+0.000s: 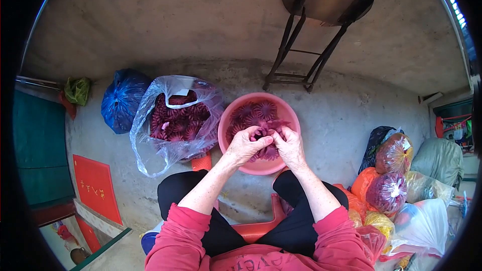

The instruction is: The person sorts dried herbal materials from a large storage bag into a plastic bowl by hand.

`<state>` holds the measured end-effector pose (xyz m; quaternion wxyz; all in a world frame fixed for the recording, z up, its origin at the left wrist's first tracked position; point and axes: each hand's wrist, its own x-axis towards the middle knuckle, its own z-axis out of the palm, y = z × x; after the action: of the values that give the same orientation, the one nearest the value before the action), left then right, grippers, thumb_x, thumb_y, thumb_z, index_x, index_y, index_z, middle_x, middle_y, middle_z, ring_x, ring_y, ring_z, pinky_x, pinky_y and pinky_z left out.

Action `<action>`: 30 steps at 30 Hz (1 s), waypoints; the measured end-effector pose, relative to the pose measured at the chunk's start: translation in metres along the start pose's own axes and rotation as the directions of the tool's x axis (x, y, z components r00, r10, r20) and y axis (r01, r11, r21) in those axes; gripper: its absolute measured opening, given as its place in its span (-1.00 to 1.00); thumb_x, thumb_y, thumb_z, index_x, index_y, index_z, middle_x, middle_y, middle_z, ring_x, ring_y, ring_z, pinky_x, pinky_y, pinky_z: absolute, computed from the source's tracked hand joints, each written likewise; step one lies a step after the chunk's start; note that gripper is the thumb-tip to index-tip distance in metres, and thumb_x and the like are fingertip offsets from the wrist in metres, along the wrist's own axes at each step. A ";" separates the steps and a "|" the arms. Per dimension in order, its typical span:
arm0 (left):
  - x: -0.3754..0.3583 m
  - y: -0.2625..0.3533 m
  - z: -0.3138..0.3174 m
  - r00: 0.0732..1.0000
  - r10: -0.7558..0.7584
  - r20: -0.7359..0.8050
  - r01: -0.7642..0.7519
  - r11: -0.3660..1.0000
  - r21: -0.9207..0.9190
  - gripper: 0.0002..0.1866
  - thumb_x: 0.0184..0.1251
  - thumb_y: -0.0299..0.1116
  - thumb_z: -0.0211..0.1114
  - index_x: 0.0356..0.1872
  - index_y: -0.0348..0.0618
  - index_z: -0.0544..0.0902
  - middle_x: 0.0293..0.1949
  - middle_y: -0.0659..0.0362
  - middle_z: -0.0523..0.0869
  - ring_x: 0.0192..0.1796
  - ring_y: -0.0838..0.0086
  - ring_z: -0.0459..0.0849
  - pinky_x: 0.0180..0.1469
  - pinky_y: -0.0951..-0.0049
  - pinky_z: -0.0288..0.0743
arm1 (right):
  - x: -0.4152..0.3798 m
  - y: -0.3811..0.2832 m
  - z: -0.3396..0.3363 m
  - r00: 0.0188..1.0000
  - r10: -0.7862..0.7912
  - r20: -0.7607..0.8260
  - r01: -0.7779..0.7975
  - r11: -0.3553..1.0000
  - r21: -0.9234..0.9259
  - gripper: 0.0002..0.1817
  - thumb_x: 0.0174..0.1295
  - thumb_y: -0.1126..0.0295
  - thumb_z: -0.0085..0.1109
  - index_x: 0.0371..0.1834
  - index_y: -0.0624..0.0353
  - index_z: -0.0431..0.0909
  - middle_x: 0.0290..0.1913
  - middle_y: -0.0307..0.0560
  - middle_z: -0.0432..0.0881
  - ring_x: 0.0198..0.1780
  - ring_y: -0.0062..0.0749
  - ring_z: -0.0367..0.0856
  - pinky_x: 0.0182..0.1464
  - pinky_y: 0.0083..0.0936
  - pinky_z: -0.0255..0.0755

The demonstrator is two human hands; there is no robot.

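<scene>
Over a pink basin (294, 120), my left hand (249, 145) and my right hand (289, 146) meet with fingers pinched on a dark magenta petal-like piece (273, 126). Its exact shape is partly hidden by my fingers. Several round, ribbed magenta pieces (263, 110) lie in the basin below. Left of the basin, an open clear plastic bag (145, 145) holds many more dark red ribbed pieces (178, 120).
A tied blue bag (123, 101) sits at the left, and a red sheet (98, 188) lies nearby. A folding stool (326, 0) stands ahead. Several filled bags (386, 193) are piled at the right. Beneath me is a red stool (251, 231).
</scene>
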<state>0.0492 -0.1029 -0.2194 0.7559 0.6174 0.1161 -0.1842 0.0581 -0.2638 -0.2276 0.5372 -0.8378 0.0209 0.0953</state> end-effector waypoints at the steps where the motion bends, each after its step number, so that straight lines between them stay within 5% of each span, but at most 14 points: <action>1: 0.001 -0.004 0.001 1.000 0.031 0.001 -0.031 0.999 0.006 -0.82 0.11 -0.40 0.31 -0.27 -0.21 0.60 -0.54 0.34 0.51 -0.52 0.71 0.37 -0.48 0.78 0.24 | -0.001 -0.001 0.002 1.000 -0.010 -0.009 0.010 1.000 -0.002 -0.74 0.16 0.29 0.16 -0.54 0.23 0.43 -0.63 -0.26 0.43 -0.60 -0.53 0.29 -0.51 -0.56 0.23; 7: 0.006 -0.013 -0.009 0.995 0.057 -0.085 -0.050 0.996 0.075 -0.79 0.09 -0.37 0.33 -0.25 -0.19 0.58 -0.51 0.32 0.52 -0.54 0.70 0.36 -0.51 0.77 0.23 | 0.001 0.007 0.007 0.997 -0.081 -0.017 0.083 0.976 0.199 -0.74 0.16 0.27 0.16 -0.52 0.23 0.47 -0.64 -0.27 0.44 -0.60 -0.57 0.27 -0.51 -0.56 0.23; 13: 0.006 -0.019 -0.003 0.989 0.122 -0.082 -0.120 0.992 0.030 -0.75 0.10 -0.36 0.31 -0.20 -0.21 0.58 -0.43 0.28 0.54 -0.49 0.69 0.39 -0.47 0.77 0.26 | -0.004 -0.012 0.004 0.991 -0.106 -0.076 0.112 0.990 0.084 -0.72 0.17 0.23 0.15 -0.52 0.23 0.46 -0.64 -0.25 0.43 -0.60 -0.54 0.27 -0.51 -0.57 0.22; 18: 0.005 -0.016 -0.004 0.999 0.038 -0.027 -0.038 0.999 -0.002 -0.70 0.11 -0.36 0.30 -0.14 -0.24 0.57 -0.36 0.23 0.56 -0.44 0.67 0.42 -0.41 0.76 0.30 | -0.007 -0.014 0.007 0.986 -0.140 -0.093 0.142 0.990 0.023 -0.75 0.16 0.27 0.17 -0.50 0.23 0.47 -0.62 -0.25 0.43 -0.59 -0.56 0.27 -0.50 -0.58 0.22; 28: -0.003 0.004 -0.004 0.995 0.066 -0.079 -0.077 0.986 -0.150 -0.64 0.11 -0.40 0.31 -0.05 -0.27 0.53 -0.33 0.22 0.57 -0.40 0.69 0.44 -0.39 0.81 0.31 | -0.003 -0.012 0.002 0.994 -0.095 -0.060 0.105 0.975 0.195 -0.84 0.12 0.39 0.23 -0.48 0.24 0.51 -0.57 -0.37 0.43 -0.54 -0.70 0.24 -0.47 -0.73 0.19; 30: -0.004 0.007 -0.010 0.999 -0.030 -0.024 0.024 0.972 -0.233 -0.69 0.13 -0.45 0.27 -0.07 -0.23 0.55 -0.30 0.23 0.59 -0.34 0.69 0.48 -0.31 0.79 0.34 | -0.006 -0.022 0.002 0.995 -0.060 -0.076 0.077 0.969 0.235 -0.83 0.13 0.39 0.23 -0.51 0.23 0.50 -0.58 -0.38 0.42 -0.55 -0.71 0.23 -0.47 -0.73 0.18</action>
<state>0.0487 -0.0917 -0.2133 0.8188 0.5255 0.1556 -0.1711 0.0553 -0.2536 -0.2076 0.6354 -0.7706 0.0216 0.0448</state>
